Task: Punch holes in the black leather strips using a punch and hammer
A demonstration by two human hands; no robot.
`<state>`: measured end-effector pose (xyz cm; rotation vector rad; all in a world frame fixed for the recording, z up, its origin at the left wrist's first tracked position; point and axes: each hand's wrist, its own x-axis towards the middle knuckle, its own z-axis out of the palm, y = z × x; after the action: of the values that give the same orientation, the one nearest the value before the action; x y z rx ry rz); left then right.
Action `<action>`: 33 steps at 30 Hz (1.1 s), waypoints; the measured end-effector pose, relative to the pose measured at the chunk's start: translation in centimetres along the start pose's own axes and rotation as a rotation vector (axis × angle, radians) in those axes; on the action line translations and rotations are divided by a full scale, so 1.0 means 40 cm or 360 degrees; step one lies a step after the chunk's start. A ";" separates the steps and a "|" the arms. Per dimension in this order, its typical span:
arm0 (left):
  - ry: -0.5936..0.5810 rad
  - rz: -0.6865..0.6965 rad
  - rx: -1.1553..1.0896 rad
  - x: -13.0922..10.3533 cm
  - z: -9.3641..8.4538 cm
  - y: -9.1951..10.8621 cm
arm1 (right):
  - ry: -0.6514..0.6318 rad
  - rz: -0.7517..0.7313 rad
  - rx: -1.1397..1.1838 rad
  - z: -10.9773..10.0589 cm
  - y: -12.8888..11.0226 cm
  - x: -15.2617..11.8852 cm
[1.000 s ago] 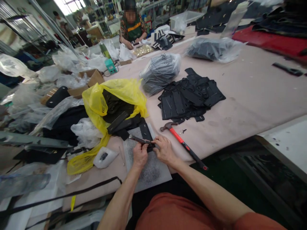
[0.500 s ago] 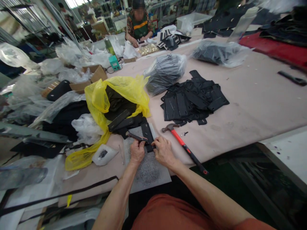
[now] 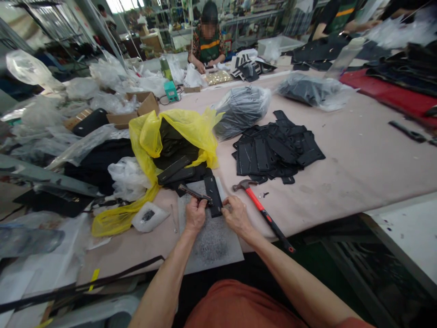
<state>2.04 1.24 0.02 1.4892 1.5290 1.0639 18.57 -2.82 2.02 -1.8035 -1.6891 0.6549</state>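
Note:
My left hand (image 3: 195,215) is closed around a dark metal rod-shaped tool (image 3: 194,193), which slants up and left from my fingers. The tool's right end lies over a black flat strip with slots (image 3: 213,195). At the strip's lower right edge, my right hand (image 3: 236,215) has its thumb and fingers curled in a pinch; whether anything small is between them is hidden. Beneath both hands is a pale, speckled board (image 3: 212,248). A hammer with a red and black handle (image 3: 261,210) lies to the right of my right hand, near small dark bits (image 3: 264,195).
A heap of black strips (image 3: 276,150) lies beyond the hammer. An open yellow bag (image 3: 146,136) of dark pieces stands left of it, near a small white packet (image 3: 150,217). Filled clear bags (image 3: 243,109) lie behind. A co-worker (image 3: 208,45) sits across the table.
My right hand has drawn slightly away from the strip's lower end, and more of the strip shows. The left hand keeps the tool in place. The camera view has tilted up a little.

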 end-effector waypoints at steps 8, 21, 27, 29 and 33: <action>0.0405 -0.0043 0.0137 -0.021 -0.008 -0.013 | -0.0024 -0.0087 -0.0416 0.017 -0.076 0.095; 0.0530 -0.0216 -0.0085 -0.009 -0.009 -0.030 | 0.0028 0.0121 -0.0290 0.039 -0.052 0.089; 0.0498 -0.0195 0.0069 -0.008 -0.010 -0.031 | -0.0030 0.0110 -0.0580 0.041 -0.088 0.085; 0.0486 -0.0185 0.0065 -0.010 -0.011 -0.029 | -0.0036 0.0181 -0.0530 0.041 -0.084 0.093; 0.0497 -0.0160 0.0085 -0.013 -0.013 -0.026 | -0.0195 0.0454 -0.0264 0.016 -0.033 0.108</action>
<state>1.17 0.69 -0.78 1.3102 1.8397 1.2481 17.51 1.56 2.63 -2.1880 -1.6180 0.7778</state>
